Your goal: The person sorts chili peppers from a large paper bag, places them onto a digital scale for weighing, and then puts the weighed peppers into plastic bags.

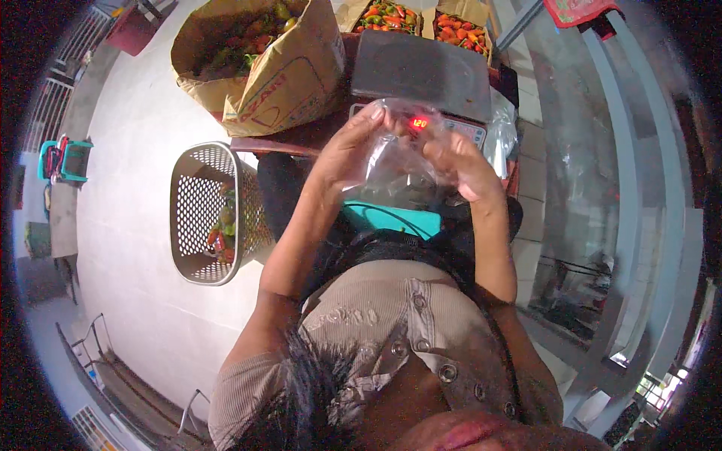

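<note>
A clear plastic bag point(387, 161) stretches between my two hands, in front of a digital scale point(421, 75) with a dark flat pan and a lit red display. My left hand point(353, 143) pinches the upper left edge of the bag. On the other side, my right hand point(460, 159) grips the bag's right edge with curled fingers, slightly blurred. No contents show inside the bag. Behind the scale stand two open boxes of red and orange chili peppers, one on the left point(387, 16) and one on the right point(460, 34).
A large brown paper sack point(293, 90) of peppers stands left of the scale on the dark red table point(274, 141). On the floor at left is a perforated plastic basket point(194, 177) with some peppers. More clear plastic point(502, 131) lies right of the scale. A teal stool point(395, 219) shows beneath me.
</note>
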The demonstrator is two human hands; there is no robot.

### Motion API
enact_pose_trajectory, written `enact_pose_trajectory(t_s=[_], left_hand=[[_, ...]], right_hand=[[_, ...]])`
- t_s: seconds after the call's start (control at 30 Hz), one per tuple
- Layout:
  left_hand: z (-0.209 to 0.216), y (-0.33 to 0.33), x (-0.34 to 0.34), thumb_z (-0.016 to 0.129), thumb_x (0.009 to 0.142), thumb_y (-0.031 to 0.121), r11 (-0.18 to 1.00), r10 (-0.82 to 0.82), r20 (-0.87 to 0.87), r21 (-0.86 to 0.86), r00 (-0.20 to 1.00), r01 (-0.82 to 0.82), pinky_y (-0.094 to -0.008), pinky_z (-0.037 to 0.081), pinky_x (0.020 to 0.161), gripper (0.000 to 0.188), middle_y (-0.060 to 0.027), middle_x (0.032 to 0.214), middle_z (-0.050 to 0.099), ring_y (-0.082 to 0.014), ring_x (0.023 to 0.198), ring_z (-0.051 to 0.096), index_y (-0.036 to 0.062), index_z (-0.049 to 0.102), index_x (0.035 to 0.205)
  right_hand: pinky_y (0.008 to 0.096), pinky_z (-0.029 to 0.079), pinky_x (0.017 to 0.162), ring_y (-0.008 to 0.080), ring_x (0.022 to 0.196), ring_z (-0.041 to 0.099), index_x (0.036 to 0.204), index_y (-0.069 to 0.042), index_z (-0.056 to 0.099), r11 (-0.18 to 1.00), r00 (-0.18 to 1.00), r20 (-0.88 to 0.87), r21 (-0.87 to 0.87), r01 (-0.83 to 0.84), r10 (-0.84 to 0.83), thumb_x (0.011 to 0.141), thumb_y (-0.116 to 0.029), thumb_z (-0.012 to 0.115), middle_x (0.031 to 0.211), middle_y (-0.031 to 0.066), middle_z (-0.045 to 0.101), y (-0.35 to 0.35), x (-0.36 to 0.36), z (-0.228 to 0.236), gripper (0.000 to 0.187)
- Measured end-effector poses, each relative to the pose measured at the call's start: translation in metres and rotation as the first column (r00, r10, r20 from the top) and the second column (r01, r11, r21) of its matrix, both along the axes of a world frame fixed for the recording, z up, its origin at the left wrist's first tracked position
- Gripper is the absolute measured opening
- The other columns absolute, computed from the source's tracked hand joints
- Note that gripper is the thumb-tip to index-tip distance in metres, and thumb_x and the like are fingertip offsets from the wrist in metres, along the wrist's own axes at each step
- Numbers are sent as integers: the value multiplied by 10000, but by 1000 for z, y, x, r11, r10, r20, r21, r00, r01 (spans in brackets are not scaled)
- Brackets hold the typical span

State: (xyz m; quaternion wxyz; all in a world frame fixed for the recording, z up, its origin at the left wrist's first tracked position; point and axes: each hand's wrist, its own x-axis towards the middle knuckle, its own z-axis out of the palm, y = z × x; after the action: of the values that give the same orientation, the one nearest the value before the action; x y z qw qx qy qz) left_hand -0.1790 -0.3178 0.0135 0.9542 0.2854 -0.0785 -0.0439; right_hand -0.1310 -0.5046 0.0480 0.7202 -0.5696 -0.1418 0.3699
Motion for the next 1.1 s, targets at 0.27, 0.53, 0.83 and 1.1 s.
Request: enact_pose_trajectory(t_s=[0.27,0.53,0.83,1.1], left_hand=[[-5,4,-4,628,815,350,909,-118,-122,387,986,156,-284,472,778,512,-54,1021,602,-142,851,592,6,507,1175],[7,16,-12,550,891,237,966,46,-141,259,989,-8,-210,397,674,170,31,747,527,-72,694,486,75,544,840],[4,31,-23,523,900,313,886,4,-63,464,998,26,-195,313,563,227,70,665,401,-39,613,375,98,497,833],[49,147,38,557,889,289,-76,325,550,826,769,-559,-273,444,753,300,-63,904,613,-142,837,566,3,609,963]], right_hand=[[231,410,536,124,575,500,746,-78,551,882,981,-122,433,188,-149,874,-322,569,647,-3,515,2,17,-22,276],[202,359,485,53,504,436,815,-82,552,997,998,-54,76,-13,17,856,-262,600,566,-26,471,1,3,-13,190],[331,385,685,141,552,448,569,-118,461,917,994,107,399,-28,-16,852,-346,593,457,-28,370,-13,1,-21,387],[202,367,525,90,596,494,687,-87,534,986,971,174,-58,-153,161,826,-411,612,650,16,548,-23,-11,-22,361]])
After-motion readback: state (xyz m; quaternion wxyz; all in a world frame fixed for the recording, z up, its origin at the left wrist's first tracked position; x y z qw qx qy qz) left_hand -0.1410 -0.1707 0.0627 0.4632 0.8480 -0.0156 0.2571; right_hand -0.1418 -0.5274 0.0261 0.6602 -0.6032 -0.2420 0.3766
